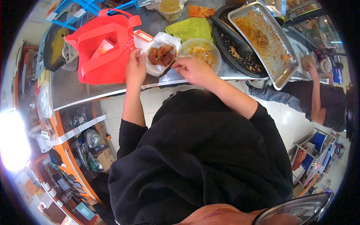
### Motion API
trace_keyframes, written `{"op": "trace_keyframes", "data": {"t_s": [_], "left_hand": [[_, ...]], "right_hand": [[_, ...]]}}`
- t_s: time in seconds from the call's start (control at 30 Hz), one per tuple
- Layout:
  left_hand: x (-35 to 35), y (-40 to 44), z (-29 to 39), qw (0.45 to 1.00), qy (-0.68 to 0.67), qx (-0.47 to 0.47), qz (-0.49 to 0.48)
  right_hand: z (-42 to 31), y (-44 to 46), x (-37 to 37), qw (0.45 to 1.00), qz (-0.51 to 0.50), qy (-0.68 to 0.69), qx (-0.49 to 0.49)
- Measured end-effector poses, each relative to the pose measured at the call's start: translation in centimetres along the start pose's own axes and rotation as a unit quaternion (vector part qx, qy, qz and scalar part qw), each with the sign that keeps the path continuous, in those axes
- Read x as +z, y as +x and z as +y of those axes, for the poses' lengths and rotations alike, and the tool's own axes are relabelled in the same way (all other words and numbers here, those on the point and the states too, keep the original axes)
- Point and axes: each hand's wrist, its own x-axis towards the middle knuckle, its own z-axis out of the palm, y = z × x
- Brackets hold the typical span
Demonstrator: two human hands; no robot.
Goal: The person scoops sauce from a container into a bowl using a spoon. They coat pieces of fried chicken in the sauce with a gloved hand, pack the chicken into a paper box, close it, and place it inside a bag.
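Note:
Dark brown fried chicken pieces lie in an opened white paper-lined box near the counter's front edge. At the left side of this box, my left hand is closed with thumb and fingers on its edge. My right hand is at the box's right side, fingertips pinched together close to the paper and the chicken. What those fingers hold, if anything, is too small to make out. A pale plate smeared with orange sauce sits just beyond my right hand.
A red bag stands left of the box, with a blue crate behind. A green cloth lies behind the plate. Right are a black pan and a crumb-covered metal tray. Another person works at far right.

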Motion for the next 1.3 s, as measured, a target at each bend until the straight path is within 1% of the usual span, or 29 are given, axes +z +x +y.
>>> {"op": "trace_keyframes", "data": {"t_s": [0.07, 0.13, 0.17, 0.2, 0.23, 0.3, 0.33, 0.43, 0.5, 0.53, 0.63, 0.67, 0.77, 0.83, 0.9, 0.93, 0.97, 1.0, 1.03, 1.07, 1.13, 1.17, 1.2, 1.23, 1.27, 1.3], "left_hand": [[-1.2, -0.2, -2.3, 0.991, 0.086, 0.032, 0.095], [-2.0, 0.7, -5.8, 0.996, 0.035, 0.000, 0.084], [-1.8, 1.2, -7.1, 0.997, 0.010, -0.014, 0.075], [-1.6, 0.9, -6.9, 0.989, 0.051, 0.033, 0.135], [-1.7, 0.6, -6.8, 0.985, 0.044, 0.067, 0.156], [-2.0, 0.2, -6.2, 0.971, 0.031, 0.134, 0.197], [-2.4, 0.3, -6.2, 0.973, 0.034, 0.117, 0.199], [-3.0, -0.1, -5.1, 0.977, 0.055, 0.061, 0.195], [-2.3, -1.9, -3.0, 0.979, 0.086, 0.022, 0.181], [-1.3, -2.8, -1.0, 0.979, 0.086, -0.033, 0.184], [0.7, -2.3, -2.5, 0.999, -0.014, -0.046, 0.016], [0.6, -2.2, -2.5, 0.992, 0.107, -0.013, 0.065], [0.8, -0.9, -7.9, 0.996, -0.046, -0.044, 0.057], [-0.6, -0.6, -7.4, 0.994, 0.055, -0.071, 0.064], [-2.3, 0.2, -7.3, 0.979, 0.168, -0.082, 0.080], [-2.5, 0.7, -8.5, 0.975, 0.166, -0.019, 0.148], [-2.8, 1.3, -9.6, 0.988, 0.052, -0.046, 0.136], [-3.3, 1.7, -10.4, 0.987, -0.063, -0.074, 0.127], [-3.6, 2.1, -11.2, 0.973, -0.177, -0.099, 0.112], [-3.7, 2.3, -11.9, 0.966, -0.212, -0.123, 0.088], [-2.5, 1.4, -10.7, 0.977, -0.140, -0.074, 0.144], [-1.8, 0.9, -9.8, 0.978, -0.104, -0.049, 0.171], [-0.5, 0.8, -10.9, 0.953, -0.198, -0.022, 0.229], [0.2, 0.3, -9.4, 0.903, -0.330, -0.082, 0.262], [1.2, -0.4, -7.8, 0.831, -0.453, -0.140, 0.289], [1.6, -0.8, -6.8, 0.739, -0.566, -0.195, 0.309]], "right_hand": [[-0.3, 0.7, 1.6, 0.997, -0.062, -0.038, 0.005], [0.4, 0.8, 2.6, 0.988, -0.128, -0.086, 0.012], [0.6, 0.5, 2.6, 0.978, -0.154, -0.135, 0.038], [0.8, 0.3, 2.4, 0.963, -0.184, -0.186, 0.061], [0.9, 0.1, 2.3, 0.944, -0.213, -0.238, 0.082], [1.2, -0.1, 2.4, 0.958, -0.177, -0.217, 0.064], [1.0, 0.0, 2.6, 0.965, -0.154, -0.204, 0.057], [-1.2, 0.5, 2.3, 0.962, -0.112, -0.243, 0.060], [-1.2, 1.1, 3.9, 0.969, -0.119, -0.214, 0.001], [-1.1, 1.5, 4.9, 0.972, -0.122, -0.200, -0.029], [-0.3, 3.2, 7.8, 0.947, -0.158, -0.279, -0.018], [-0.1, 3.3, 8.2, 0.943, -0.154, -0.296, -0.016], [0.3, 3.4, 8.9, 0.935, -0.141, -0.325, -0.004], [0.3, 3.4, 8.9, 0.939, -0.131, -0.317, 0.012], [1.8, 3.5, 9.3, 0.938, -0.148, -0.308, -0.057], [2.1, 3.5, 9.1, 0.936, -0.157, -0.303, -0.091], [2.4, 3.4, 8.8, 0.936, -0.153, -0.300, -0.101], [2.4, 3.5, 8.2, 0.935, -0.152, -0.298, -0.115], [2.4, 3.4, 7.6, 0.935, -0.147, -0.296, -0.125], [2.7, 3.5, 7.2, 0.933, -0.133, -0.311, -0.125], [3.4, 4.2, 6.2, 0.926, -0.104, -0.341, -0.124], [3.5, 4.3, 5.8, 0.920, -0.100, -0.365, -0.104], [3.3, 4.6, 5.2, 0.913, -0.096, -0.388, -0.085], [2.9, 4.7, 4.7, 0.904, -0.092, -0.411, -0.065], [2.2, 4.7, 4.6, 0.908, -0.096, -0.406, -0.033], [1.1, 4.6, 4.8, 0.911, -0.100, -0.401, -0.001]]}}
